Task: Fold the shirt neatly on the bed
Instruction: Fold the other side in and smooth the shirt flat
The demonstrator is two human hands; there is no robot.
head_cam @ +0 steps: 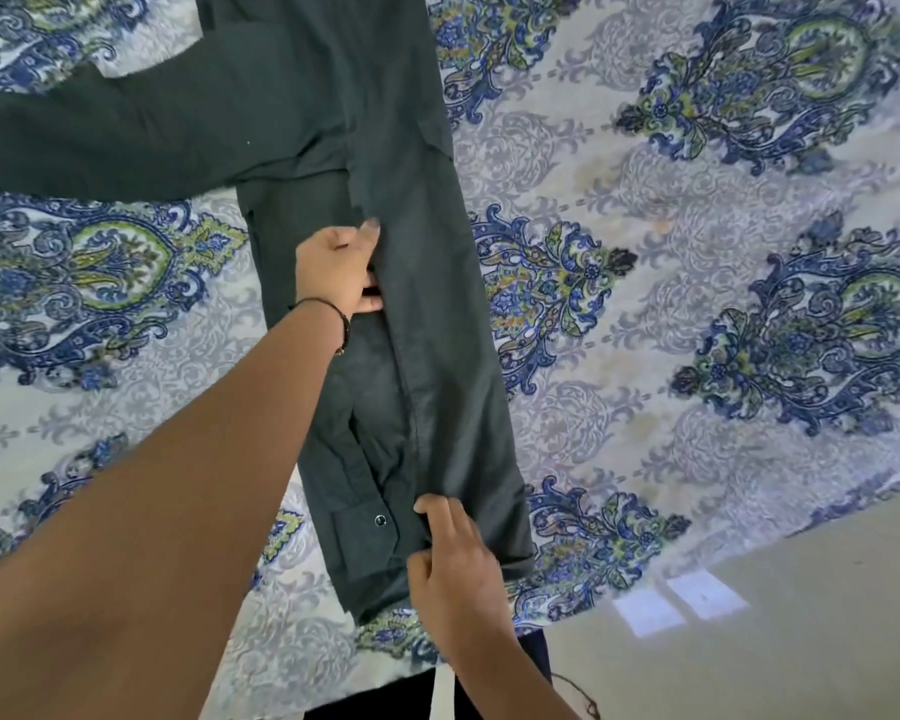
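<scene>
Head view shows the left hand (340, 272) with its fingers curled around a long folded edge of the dark green shirt (437, 324); the fingertips go under the fold and are hidden there, and the thumb lies at the lower side of the hand. A thin dark bracelet (336, 317) sits on this wrist. The right hand (455, 556) is nearer to the person and pinches the same folded edge close to the lower end of the shirt, two fingers on top of the cloth and the thumb bent below them. The bed (697, 314) is covered with a white sheet printed with blue, grey and green paisley ornaments. At the lower right the bed ends and a pale floor (801, 641) is seen, with two bright patches of light (681, 605) on it. The shirt lies flat on the bed as a long narrow strip, going from the top middle of the view down to the right hand. One sleeve (100, 142) stretches out to the left, well apart from both hands. A cuff with a dark button (380, 520) lies just beside the right hand, to its left.
</scene>
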